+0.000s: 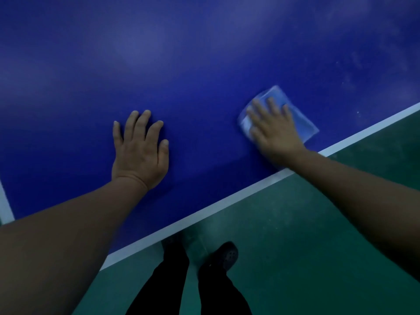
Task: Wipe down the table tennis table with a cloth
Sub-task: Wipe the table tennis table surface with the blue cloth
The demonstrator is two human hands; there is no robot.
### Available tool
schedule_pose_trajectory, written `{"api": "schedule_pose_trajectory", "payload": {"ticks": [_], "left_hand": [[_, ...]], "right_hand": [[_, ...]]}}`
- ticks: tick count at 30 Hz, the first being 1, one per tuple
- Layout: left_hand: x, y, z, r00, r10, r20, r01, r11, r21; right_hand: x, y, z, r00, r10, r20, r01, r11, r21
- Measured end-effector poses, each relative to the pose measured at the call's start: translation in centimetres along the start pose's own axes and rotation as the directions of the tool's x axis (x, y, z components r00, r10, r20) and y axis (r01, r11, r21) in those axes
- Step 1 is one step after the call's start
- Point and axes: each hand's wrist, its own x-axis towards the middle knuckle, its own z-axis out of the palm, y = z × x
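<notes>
We wipe near the white edge line: our right hand (276, 135) presses the cloth (302, 119) flat on the blue tabletop (193, 64), fingers spread and straight. Our left hand (139, 153) braces flat, fingers apart. Best keep even palm pressure and overlap passes toward the dusty streaks upper right.

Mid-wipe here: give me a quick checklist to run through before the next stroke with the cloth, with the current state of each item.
1. Cloth flat on the table under the right hand: ok, straight fingers press it down.
2. Left hand bracing, clear of the cloth: ok, flat on the blue surface, well apart.
3. Cloth inside the white edge line: ok, close beside it but not hanging over.
4. Area to the far right clean: not ok, pale specks show there.
5. Cloth damp or dry: cannot tell.
6. Footing: ok, shoe planted on the green floor.
</notes>
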Motion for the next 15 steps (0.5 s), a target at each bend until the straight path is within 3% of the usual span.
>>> {"api": "schedule_pose_trajectory", "payload": {"ticks": [2, 4, 6, 8, 9, 10, 12, 13, 15], "left_hand": [[0.0, 0.0, -0.1, 1.0, -0.002, 0.009, 0.002, 1.0, 0.004], [-0.1, 0.0, -0.1, 1.0, -0.001, 0.008, 0.001, 1.0, 0.011], [-0.3, -0.1, -0.1, 1.0, 0.002, 0.005, -0.002, 1.0, 0.008], [-0.1, -0.2, 0.0, 1.0, 0.003, -0.003, -0.003, 1.0, 0.004], [-0.1, -0.2, 0.0, 1.0, 0.003, -0.006, -0.003, 1.0, 0.006], [0.0, -0.1, 0.0, 1.0, 0.004, -0.007, -0.003, 1.0, 0.012], [0.0, 0.0, 0.1, 1.0, 0.003, -0.004, -0.003, 1.0, 0.019], [0.0, 0.0, 0.1, 1.0, 0.003, -0.001, -0.003, 1.0, 0.019], [-0.1, 0.1, 0.0, 1.0, 0.001, 0.007, -0.001, 1.0, 0.023]], "right_hand": [[2.0, -0.9, -0.4, 0.926, 0.373, -0.054, -0.365, 0.923, 0.122], [2.3, -4.5, 0.0, 0.89, 0.445, -0.095, -0.432, 0.892, 0.136], [-0.1, -8.5, 1.3, 0.985, 0.147, -0.092, -0.139, 0.986, 0.091], [-3.8, -9.5, 2.1, 0.972, -0.235, -0.016, 0.236, 0.972, 0.02], [-4.5, -8.0, 1.9, 0.948, -0.318, 0.019, 0.318, 0.948, 0.003], [-4.4, -5.9, 1.7, 0.952, -0.304, 0.021, 0.304, 0.953, -0.006], [-3.1, -1.6, 1.1, 1.0, 0.012, -0.016, -0.012, 1.0, 0.017], [-2.4, 0.2, 0.8, 0.969, 0.248, -0.024, -0.246, 0.967, 0.061], [-1.5, 1.8, 0.6, 0.808, 0.588, -0.023, -0.574, 0.797, 0.187]]}}
